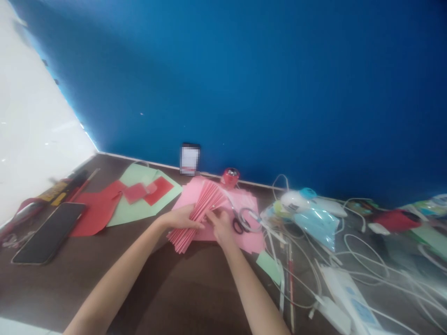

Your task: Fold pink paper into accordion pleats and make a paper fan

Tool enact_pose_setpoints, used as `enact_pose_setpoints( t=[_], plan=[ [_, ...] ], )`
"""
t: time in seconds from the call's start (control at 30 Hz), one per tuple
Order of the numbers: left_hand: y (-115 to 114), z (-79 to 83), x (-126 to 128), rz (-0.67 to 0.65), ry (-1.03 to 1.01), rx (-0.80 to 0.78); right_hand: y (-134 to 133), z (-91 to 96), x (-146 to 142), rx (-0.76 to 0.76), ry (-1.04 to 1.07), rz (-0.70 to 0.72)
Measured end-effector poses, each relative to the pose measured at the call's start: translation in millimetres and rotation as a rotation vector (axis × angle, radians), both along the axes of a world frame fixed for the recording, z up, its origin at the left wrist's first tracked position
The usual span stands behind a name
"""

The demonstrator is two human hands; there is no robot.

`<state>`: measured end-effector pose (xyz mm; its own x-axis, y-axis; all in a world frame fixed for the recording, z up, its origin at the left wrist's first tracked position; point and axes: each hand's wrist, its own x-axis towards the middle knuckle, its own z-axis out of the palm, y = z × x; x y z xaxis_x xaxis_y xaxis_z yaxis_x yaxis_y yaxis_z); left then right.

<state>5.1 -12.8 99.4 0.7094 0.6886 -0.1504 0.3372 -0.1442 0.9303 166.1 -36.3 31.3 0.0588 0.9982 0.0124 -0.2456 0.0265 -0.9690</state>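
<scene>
Left grip clamping pleated pink paper over pink sheets on tabletop, right grip touching paper's edge, closure unclear — paper possibly fanning loose if left grip is slackening

Black-edged white rectangle: I see only blurred squares.
Bare left hand: I lose some fingers behind pleated pink paper.
White oblong power strip: my bottom edge cuts it off; blue markings blurred.
</scene>
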Motion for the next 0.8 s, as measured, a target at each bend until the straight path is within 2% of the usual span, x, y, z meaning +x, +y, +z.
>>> enact_pose_setpoints(
  t=[0.17, 0.2, 0.27, 0.33, 0.37, 0.4, 0.43, 0.5, 0.57, 0.6, 0.7, 0.8],
  plan=[
    [-2, -0.9, 3, -0.047, 0.023, 0.059, -3, 3.4, -6, -0.055, -0.017, -0.036],
    [-2, -2.6, 3, -0.03, 0.034, 0.071, -4, 4.6, -5, -0.063, -0.066, -0.079],
    [-1, -6.8, 2, 0.059, 0.071, 0.092, -7, 7.1, -1, -0.035, -0.225, -0.262],
    [2, -10.0, -2, 0.166, 0.111, 0.1, -10, 9.6, 6, 0.104, -0.459, -0.518],
    [3, -10.6, -5, 0.201, 0.134, 0.099, -11, 10.7, 9, 0.223, -0.6, -0.607],
    [4, -10.5, -8, 0.214, 0.158, 0.095, -12, 11.9, 13, 0.365, -0.749, -0.64],
    [4, -9.7, -10, 0.21, 0.189, 0.091, -14, 13.1, 15, 0.515, -0.903, -0.607],
    [3, -6.7, -13, 0.181, 0.254, 0.091, -16, 15.8, 16, 0.757, -1.196, -0.383],
    [0, -3.2, -15, 0.132, 0.307, 0.09, -19, 18.7, 12, 0.854, -1.405, -0.124],
    [-2, -1.7, -14, 0.103, 0.33, 0.086, -20, 20.0, 9, 0.859, -1.471, -0.039],
    [-7, 0.9, -13, 0.037, 0.396, 0.095, -23, 22.7, 2, 0.847, -1.53, 0.018],
    [-9, 1.8, -11, 0.018, 0.407, 0.232, -22, 22.4, 2, 0.853, -1.513, -0.022]
  ],
)
